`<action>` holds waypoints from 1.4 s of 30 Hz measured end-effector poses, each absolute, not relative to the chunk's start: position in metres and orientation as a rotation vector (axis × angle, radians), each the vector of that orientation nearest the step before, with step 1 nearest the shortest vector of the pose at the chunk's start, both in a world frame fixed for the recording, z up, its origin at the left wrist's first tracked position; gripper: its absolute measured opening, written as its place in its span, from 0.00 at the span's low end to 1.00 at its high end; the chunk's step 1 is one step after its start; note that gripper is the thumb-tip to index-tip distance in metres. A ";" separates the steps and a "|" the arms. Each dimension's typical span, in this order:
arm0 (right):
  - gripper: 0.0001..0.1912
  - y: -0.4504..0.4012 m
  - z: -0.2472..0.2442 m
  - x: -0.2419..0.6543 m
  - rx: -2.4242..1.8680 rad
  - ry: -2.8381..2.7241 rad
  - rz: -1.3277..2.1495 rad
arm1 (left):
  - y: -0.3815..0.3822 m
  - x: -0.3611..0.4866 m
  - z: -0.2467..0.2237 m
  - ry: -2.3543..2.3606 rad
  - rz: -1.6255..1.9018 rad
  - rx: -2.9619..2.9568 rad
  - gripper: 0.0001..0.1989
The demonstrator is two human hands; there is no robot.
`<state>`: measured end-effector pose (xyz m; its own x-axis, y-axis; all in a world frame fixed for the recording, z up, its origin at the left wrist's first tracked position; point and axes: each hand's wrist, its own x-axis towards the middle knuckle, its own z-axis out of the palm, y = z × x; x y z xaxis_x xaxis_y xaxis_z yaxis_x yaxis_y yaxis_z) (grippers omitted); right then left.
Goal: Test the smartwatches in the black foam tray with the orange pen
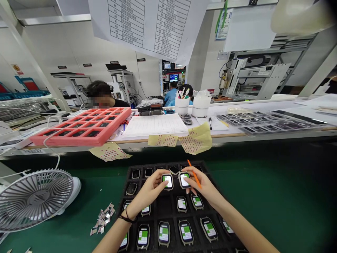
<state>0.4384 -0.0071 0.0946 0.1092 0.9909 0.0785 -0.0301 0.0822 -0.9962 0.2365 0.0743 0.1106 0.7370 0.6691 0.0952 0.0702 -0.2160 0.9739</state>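
My left hand grips a smartwatch body without a strap, its screen lit white and green, thumb on the glass. Close beside it, my right hand holds a second lit watch with the thumb on its screen. An orange stick-like tool is also tucked in the right hand's fingers. Both watches are above a black foam tray with rows of pockets. Watches in the nearer rows, such as this one, show lit screens; those in the far rows, like one watch, are dark.
A fan stands at left, near a pile of small strips on the green mat. The shelf ahead carries a pink foam tray, papers and clear plastic trays. People sit beyond; a printed sheet hangs overhead.
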 end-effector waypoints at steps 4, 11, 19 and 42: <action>0.22 -0.006 0.094 0.439 -1.121 -1.203 1.115 | 0.075 0.236 0.108 0.612 0.592 1.749 0.18; 0.18 -0.009 0.099 0.435 -1.193 -1.092 1.083 | 0.076 0.237 0.108 0.676 0.666 1.741 0.16; 0.16 -0.011 0.101 0.436 -1.176 -1.059 1.114 | 0.077 0.237 0.104 0.633 0.630 1.731 0.15; 0.18 -0.010 0.100 0.440 -1.163 -1.017 1.043 | 0.074 0.238 0.107 0.661 0.632 1.762 0.15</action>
<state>0.4398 -0.0103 0.1004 0.2129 0.9744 0.0722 -0.0973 0.0947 -0.9907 0.2384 0.0740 0.1071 0.7023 0.7060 0.0912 0.1233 -0.2468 0.9612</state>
